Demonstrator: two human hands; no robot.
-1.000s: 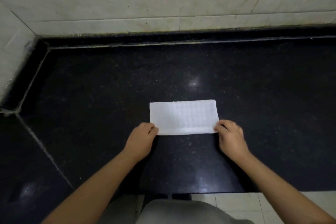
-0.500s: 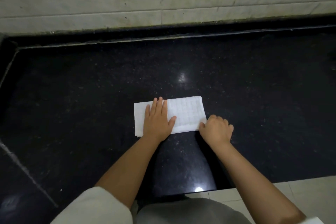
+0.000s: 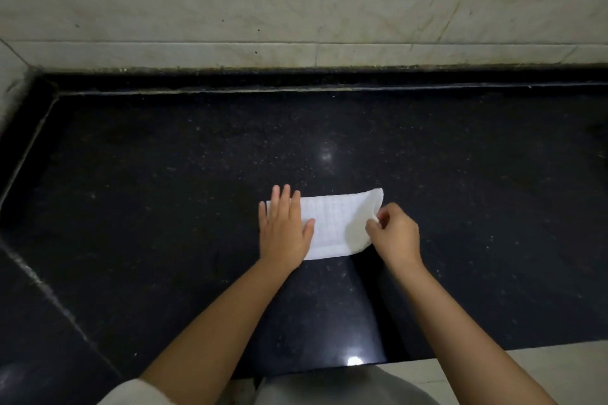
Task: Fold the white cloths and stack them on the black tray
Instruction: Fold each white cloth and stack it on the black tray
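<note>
One white cloth (image 3: 335, 223), folded into a long strip, lies on the black stone counter (image 3: 164, 207) in the middle of the head view. My left hand (image 3: 284, 227) lies flat on the cloth's left end with its fingers spread, pressing it down. My right hand (image 3: 396, 233) pinches the cloth's right end, which is lifted off the counter and curls over toward the left. No black tray is in view.
A pale tiled wall (image 3: 296, 3) closes off the counter at the back and the left. A raised black lip (image 3: 296, 80) runs along the wall. The counter's front edge (image 3: 460, 352) is near my body, with light floor tiles beyond it.
My left hand went from the cloth's near left corner to lying flat on its left end. My right hand took hold of the right end and lifted it up and leftward.
</note>
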